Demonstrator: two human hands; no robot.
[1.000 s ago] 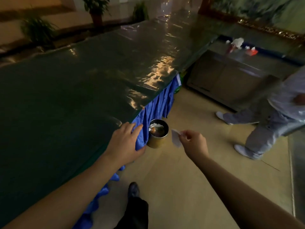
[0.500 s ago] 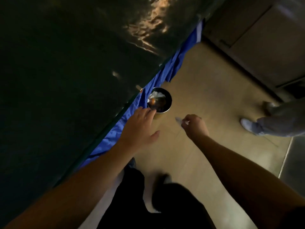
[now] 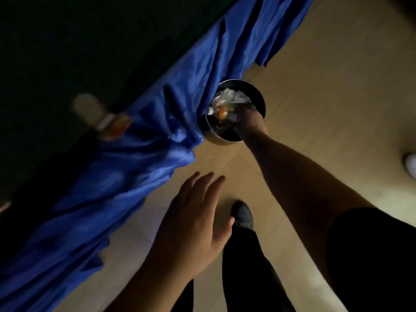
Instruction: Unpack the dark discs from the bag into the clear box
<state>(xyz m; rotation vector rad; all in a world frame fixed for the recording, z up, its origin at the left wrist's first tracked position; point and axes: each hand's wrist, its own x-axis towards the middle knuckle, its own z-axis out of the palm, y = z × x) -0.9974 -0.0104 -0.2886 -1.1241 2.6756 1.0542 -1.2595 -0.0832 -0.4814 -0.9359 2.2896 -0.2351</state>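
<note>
discs, bag, box: not visible.

A pale tiled floor (image 3: 315, 86) is seen, and a round metal bin (image 3: 227, 138) is stood directly on it, pressed against the hanging blue table skirt (image 3: 157, 136). A dark shoe (image 3: 243, 215) is planted nearer in, while a white shoe (image 3: 411, 165) is glimpsed at the right edge.

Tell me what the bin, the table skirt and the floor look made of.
Bin: likely metal, with a shiny rim and a bright wall. Skirt: blue cloth with a satin-like sheen, hanging in soft folds. Floor: beige tile or a similar hard surface, smooth and faintly glossy, with thin joint lines; the dim light leaves the exact kind open.
</note>
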